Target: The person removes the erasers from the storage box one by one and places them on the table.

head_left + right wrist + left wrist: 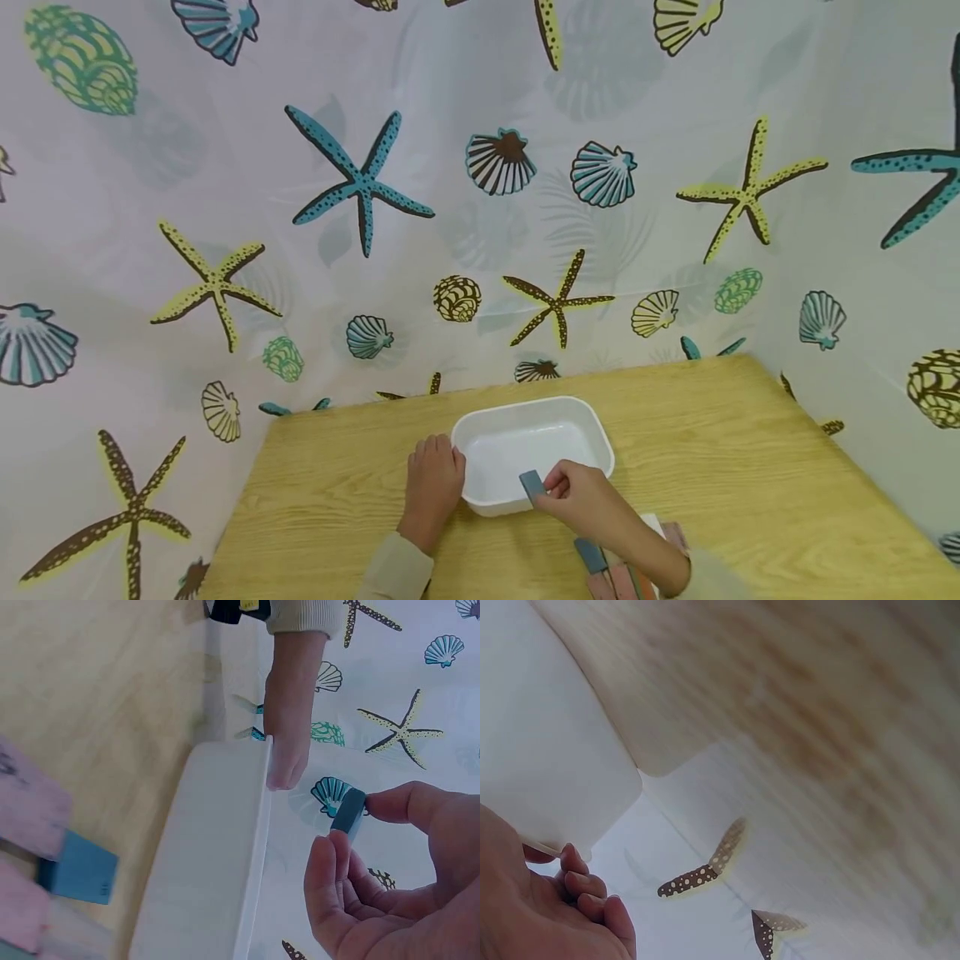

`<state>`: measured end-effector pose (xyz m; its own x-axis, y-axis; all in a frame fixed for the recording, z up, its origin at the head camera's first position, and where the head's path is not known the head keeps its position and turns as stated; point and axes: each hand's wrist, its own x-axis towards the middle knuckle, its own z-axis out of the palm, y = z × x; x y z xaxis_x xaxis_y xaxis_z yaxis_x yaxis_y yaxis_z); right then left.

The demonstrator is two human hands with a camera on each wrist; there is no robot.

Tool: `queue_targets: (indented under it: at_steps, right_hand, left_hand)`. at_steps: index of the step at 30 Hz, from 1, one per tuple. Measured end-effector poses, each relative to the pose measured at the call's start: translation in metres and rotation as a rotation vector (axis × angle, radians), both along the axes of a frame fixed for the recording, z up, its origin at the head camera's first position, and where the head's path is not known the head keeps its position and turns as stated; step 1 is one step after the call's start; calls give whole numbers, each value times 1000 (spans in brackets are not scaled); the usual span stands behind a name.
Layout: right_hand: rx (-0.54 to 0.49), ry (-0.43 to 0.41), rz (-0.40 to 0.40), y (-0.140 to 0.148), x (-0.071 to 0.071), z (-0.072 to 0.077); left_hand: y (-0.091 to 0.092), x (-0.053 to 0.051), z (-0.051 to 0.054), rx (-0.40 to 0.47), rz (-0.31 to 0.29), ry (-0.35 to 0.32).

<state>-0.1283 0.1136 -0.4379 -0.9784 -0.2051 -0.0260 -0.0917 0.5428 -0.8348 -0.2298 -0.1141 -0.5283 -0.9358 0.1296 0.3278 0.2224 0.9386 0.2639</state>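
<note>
A white rectangular container (pixel 495 458) stands on the wooden table, its inside bare in the head view. At its left end my left hand (pixel 435 479) grips the rim, and the left wrist view shows the curled fingers (pixel 589 889) at the edge. My right hand (pixel 592 500) pinches a small blue eraser (pixel 532 486) between thumb and fingertips, over the container's near right part. In the right wrist view the held eraser (pixel 349 812) is tilted, above the rim. Under the right forearm lie another blue eraser (pixel 591 556) and several pink ones (pixel 622 581), partly hidden.
The wooden table (pixel 750 467) extends to both sides of the container. A white curtain (pixel 450 233) printed with starfish and shells hangs behind the table and at its sides. Something white and something orange show among the erasers, partly covered by the right arm.
</note>
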Motion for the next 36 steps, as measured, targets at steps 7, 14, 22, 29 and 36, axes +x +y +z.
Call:
queue_targets:
  at_steps: [7,14,22,29,36]
  right_hand:
    - [-37,-122,35,20,38,-13]
    - [5,-158,30,25,48,-44]
    - [128,-145,19,17,48,-59]
    - [197,-143,21,7,42,-68]
    - [249,-223,-6,5,42,-74]
  left_hand:
    - [3,-1,-1,0,-12,6]
    - [2,2,-1,-2,-10,6]
    - [-2,6,-3,-9,-13,6]
    - [-7,3,-2,-16,-14,53]
    - [-5,4,-2,7,-29,30]
